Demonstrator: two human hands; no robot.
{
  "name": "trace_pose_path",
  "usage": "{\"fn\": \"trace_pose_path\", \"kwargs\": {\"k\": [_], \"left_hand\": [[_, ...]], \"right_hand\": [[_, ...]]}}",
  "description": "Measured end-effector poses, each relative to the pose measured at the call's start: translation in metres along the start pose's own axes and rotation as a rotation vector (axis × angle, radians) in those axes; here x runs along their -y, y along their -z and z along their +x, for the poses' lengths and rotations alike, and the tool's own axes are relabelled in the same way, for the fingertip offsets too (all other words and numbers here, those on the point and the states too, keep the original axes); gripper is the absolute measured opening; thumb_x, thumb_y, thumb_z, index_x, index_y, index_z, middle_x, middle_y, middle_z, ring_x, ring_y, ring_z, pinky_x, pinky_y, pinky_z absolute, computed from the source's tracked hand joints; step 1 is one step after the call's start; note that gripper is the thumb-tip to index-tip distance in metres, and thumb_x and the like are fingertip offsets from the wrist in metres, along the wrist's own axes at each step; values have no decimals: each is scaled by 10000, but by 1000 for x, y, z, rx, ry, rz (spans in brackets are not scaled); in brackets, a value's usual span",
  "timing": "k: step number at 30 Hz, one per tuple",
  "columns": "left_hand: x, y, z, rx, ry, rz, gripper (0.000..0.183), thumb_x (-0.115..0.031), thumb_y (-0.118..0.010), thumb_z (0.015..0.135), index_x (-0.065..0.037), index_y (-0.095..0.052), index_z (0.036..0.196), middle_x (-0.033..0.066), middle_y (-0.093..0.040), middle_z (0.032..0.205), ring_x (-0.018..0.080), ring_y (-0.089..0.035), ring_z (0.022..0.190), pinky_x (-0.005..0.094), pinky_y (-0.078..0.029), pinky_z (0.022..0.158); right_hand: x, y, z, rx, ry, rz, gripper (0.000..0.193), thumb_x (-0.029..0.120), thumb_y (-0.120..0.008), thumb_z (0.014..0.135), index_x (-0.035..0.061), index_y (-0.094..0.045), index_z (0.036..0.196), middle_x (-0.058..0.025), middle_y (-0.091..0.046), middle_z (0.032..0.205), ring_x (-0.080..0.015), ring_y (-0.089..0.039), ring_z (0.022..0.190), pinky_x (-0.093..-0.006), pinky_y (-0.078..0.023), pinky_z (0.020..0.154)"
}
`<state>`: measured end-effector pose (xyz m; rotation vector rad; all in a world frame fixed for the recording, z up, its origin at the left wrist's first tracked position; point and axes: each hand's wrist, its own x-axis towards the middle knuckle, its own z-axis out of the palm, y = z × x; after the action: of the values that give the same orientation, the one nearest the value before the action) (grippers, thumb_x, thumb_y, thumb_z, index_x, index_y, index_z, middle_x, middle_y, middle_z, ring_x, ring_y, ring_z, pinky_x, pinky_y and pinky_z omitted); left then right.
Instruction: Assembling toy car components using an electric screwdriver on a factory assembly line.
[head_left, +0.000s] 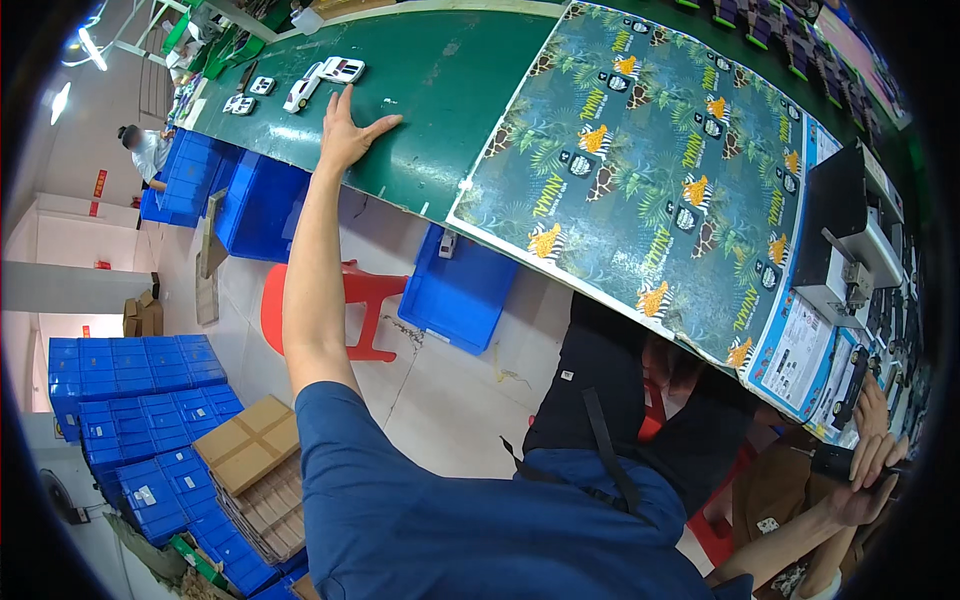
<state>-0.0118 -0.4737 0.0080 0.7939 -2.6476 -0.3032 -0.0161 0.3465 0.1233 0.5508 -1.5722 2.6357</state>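
White toy car (343, 70) lies on the green table (440, 110), well to the left of the animal-patterned sheet (640, 175); other white toy cars (302, 90) sit further left of that sheet; yellow lettering, dark badges and giraffe and zebra motifs repeat across the sheet; to its right, papers (792, 350) with blue borders carry print too small to read; far to its lower left, stacked blue crates (150, 410) bear small white labels; far to its left, a red wall sign (97, 193) shows pale characters, also too small to read.

The left hand (346, 140) reaches over the table left of the sheet, fingers and thumb spread, gripping nothing; its fingertips end just beside the car, and whether they touch it I cannot tell; the right hand (858, 500) is well apart, below the sheet's right end, near a black handheld tool (833, 462); fingers overlap there, so I cannot tell whether it is clamped on anything.
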Motion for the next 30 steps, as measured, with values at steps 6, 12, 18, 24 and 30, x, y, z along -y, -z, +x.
{"fn": "trace_pose_path", "kwargs": {"k": [6, 12, 18, 24, 30], "left_hand": [[55, -7, 23, -128, 138, 91, 937, -635, -676, 823, -49, -387, 1494, 257, -322, 1547, 404, -346, 1414, 460, -331, 1144], [138, -3, 76, -238, 253, 341, 697, -448, -618, 915, -171, -376, 1506, 211, -285, 1584, 441, -336, 1413, 532, -380, 1098], [196, 8, 140, -145, 316, 422, 770, -552, -536, 935, -221, -246, 1566, 153, -187, 1639, 433, -221, 1477, 596, -304, 1133], [146, -2, 142, -108, 359, 362, 683, -549, -683, 837, -133, -548, 1362, 179, -647, 1261, 389, -590, 1195, 485, -473, 994], [168, 65, 75, 160, 441, 151, 413, -423, -810, 706, -20, -765, 783, 155, -736, 849, 234, -710, 803, 360, -536, 698]], "right_hand": [[5, -1, 4, 0, -4, -44, 259, 149, -651, 948, 56, -409, 933, -21, -416, 627, -88, -404, 466, -178, -378, 506], [7, 44, 4, 88, -59, -93, 156, 127, -557, 1005, 56, -430, 951, -18, -421, 616, -87, -399, 449, -174, -410, 541], [16, -5, 7, 43, -189, -103, 128, 144, -523, 1025, 70, -430, 978, -1, -408, 672, -59, -324, 496, -176, -419, 678], [8, -45, 6, -15, -116, -182, 152, 142, -523, 1031, 57, -412, 971, -11, -351, 678, -71, -302, 501, -200, -316, 502], [1, -34, 18, 28, -107, -149, 156, 143, -536, 1020, 48, -424, 968, -9, -373, 673, -77, -318, 502, -199, -318, 514]]}}
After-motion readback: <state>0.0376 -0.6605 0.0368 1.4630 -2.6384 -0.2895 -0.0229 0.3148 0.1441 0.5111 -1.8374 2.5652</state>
